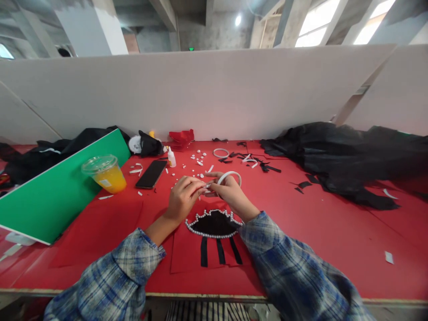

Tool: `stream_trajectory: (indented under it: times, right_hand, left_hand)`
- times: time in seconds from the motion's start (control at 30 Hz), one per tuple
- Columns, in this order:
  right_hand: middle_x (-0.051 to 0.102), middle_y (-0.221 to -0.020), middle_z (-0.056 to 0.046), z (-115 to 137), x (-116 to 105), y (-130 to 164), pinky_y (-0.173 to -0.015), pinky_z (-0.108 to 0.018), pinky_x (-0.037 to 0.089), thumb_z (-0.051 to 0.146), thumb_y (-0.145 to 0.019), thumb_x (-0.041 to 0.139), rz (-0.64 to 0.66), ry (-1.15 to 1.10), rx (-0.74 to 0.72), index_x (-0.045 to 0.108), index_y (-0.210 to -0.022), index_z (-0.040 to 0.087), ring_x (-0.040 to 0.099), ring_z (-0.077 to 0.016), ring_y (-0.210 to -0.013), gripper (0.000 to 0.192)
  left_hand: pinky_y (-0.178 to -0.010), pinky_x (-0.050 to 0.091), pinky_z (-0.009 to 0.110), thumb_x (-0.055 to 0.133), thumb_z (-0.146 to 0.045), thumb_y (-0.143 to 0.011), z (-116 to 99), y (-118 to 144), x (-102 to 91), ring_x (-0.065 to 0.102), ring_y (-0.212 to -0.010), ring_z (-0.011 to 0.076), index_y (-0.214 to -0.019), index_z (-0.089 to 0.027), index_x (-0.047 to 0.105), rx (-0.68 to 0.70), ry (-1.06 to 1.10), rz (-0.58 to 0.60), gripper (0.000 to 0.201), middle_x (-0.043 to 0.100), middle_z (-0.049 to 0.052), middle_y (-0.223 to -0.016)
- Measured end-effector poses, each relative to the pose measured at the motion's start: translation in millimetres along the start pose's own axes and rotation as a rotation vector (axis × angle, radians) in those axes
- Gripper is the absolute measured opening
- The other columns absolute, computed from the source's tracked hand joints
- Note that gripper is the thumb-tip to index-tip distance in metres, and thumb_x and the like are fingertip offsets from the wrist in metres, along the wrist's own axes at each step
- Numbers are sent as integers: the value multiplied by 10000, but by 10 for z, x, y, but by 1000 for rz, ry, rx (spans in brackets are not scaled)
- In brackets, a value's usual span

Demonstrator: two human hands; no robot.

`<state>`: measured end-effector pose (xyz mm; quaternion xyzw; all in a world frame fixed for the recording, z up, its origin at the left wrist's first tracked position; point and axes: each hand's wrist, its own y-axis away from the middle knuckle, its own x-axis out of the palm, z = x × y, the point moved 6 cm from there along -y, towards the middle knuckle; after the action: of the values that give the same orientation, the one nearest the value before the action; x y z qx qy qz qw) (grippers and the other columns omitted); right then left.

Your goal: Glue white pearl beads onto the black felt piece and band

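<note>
My right hand holds a thin white roll of tape, which rings its fingers. My left hand is closed in a pinch against the right fingertips; the small pale bit between them is too small to name. Below the hands lies a red sheet bearing a black eye-shaped piece edged with silvery beads. Black strips run down from it. The right sleeve covers part of its right end.
Beyond my hands lie white scraps, a glue bottle, a phone and another ring. A cup of orange drink stands left by a green board. Black scraps and black sheeting lie right.
</note>
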<state>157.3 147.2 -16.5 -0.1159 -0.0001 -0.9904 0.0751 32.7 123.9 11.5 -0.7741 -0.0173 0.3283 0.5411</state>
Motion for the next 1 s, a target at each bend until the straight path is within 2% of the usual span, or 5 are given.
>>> stream_trajectory:
  times: [0.23, 0.43, 0.63, 0.8, 1.0]
  right_hand:
    - [681, -694, -29, 17, 6, 23, -691, -260, 547, 74, -726, 564, 60, -64, 13, 535, -1047, 113, 671, -133, -654, 325]
    - [690, -665, -69, -43, -66, 3, -667, -260, 552, 30, -748, 506, -1, -96, 129, 518, -1034, 89, 676, -141, -619, 293]
    - [665, -646, -23, -7, -38, 30, -657, -283, 557, 33, -748, 512, -7, -93, 73, 480, -1091, 120, 668, -143, -611, 355]
    - [647, -688, -6, 14, 34, 60, -694, -277, 542, 80, -748, 552, 73, -92, 53, 484, -1094, 140, 656, -128, -654, 357]
    - [634, -691, 11, 15, 24, 49, -706, -275, 533, 85, -712, 572, 77, -110, 41, 512, -1063, 153, 633, -111, -636, 362]
  left_hand:
    - [-696, 481, 268, 536, -270, -867, 70, -2, 17, 624, -754, 156, -847, -170, 623, -64, 35, 36, 134, 680, 38, -796]
    - [-652, 495, 224, 595, -281, -824, 306, 47, 31, 633, -690, 126, -804, -168, 619, -333, 257, -61, 117, 682, 19, -765]
    - [-685, 489, 245, 607, -246, -818, 128, 8, -31, 599, -752, 128, -816, -178, 653, -115, 185, -62, 81, 612, 23, -781]
    - [-662, 488, 244, 637, -246, -792, 100, 24, -56, 580, -751, 123, -846, -186, 675, -84, 134, -101, 89, 560, 19, -796]
    - [-638, 470, 240, 658, -242, -773, 97, 24, -38, 553, -724, 118, -841, -189, 678, -40, 120, -83, 88, 554, 10, -767]
